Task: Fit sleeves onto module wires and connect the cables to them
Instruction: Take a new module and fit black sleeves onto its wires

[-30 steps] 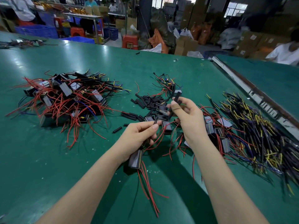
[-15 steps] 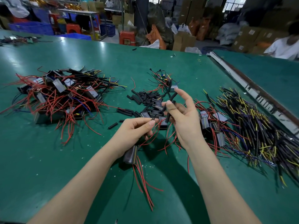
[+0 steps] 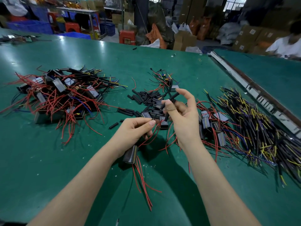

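Left hand gripping module, right hand pinching sleeve

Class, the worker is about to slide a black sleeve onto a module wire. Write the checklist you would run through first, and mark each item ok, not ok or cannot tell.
1. Module secured: ok. The left hand holds the black module, its red wires hanging toward the table.
2. Wire end presented: ok. Left thumb and forefinger pinch a thin black wire.
3. Sleeve in hand: ok. The right hand pinches black sleeves.
4. Single sleeve only: not ok. Two seem held.
5. Sleeve aligned with the wire tip: cannot tell.
6. Spare sleeves nearby: ok.
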Tool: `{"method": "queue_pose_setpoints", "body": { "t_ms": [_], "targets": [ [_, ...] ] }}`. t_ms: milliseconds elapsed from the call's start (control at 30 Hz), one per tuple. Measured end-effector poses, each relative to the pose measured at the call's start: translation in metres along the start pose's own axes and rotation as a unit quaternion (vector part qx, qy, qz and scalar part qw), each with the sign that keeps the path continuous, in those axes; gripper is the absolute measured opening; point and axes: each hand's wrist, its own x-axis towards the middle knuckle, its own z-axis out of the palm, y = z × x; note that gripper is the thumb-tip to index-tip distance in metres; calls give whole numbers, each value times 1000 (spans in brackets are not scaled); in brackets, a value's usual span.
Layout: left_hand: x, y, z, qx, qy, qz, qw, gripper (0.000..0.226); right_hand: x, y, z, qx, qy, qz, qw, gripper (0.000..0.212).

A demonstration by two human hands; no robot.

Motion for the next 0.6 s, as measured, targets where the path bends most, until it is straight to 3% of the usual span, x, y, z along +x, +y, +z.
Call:
{"method": "queue_pose_setpoints", "body": {
  "t_ms": [267,600],
  "targets": [
    [0,1,-1,18,10,-8,1000,15,1,2,-2,-77,-21,-4,997,33],
    [0,1,0,9,6,-20,1000,26,1,1,0,-101,-17,-14,995,30]
  ]
}}
